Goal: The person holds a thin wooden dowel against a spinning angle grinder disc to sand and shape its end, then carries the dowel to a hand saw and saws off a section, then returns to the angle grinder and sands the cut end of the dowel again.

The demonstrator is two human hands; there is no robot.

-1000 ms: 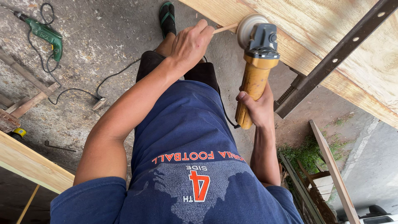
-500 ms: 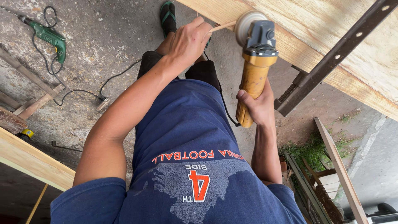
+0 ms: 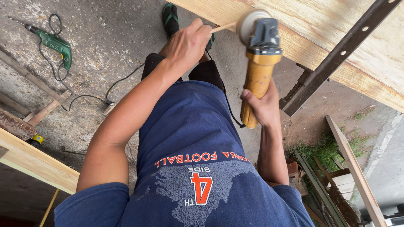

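My left hand (image 3: 187,42) grips a thin wooden stick (image 3: 223,27) and holds its tip against the sanding disc (image 3: 248,21) of a yellow angle grinder (image 3: 259,67). My right hand (image 3: 263,105) is wrapped around the grinder's yellow handle, with the grey head pointing away from me. The disc sits just in front of the edge of a large plywood panel (image 3: 336,29). My foot in a green sandal (image 3: 170,19) shows beyond my left hand.
A dark metal bar clamp (image 3: 336,59) crosses the panel. A green corded drill (image 3: 54,44) lies on the concrete floor at left, its cable trailing. Wooden planks (image 3: 33,162) lie at lower left; a wooden strip (image 3: 351,168) and plants are at right.
The view has shifted slightly. Both hands keep their grips; the stick stays at the disc.
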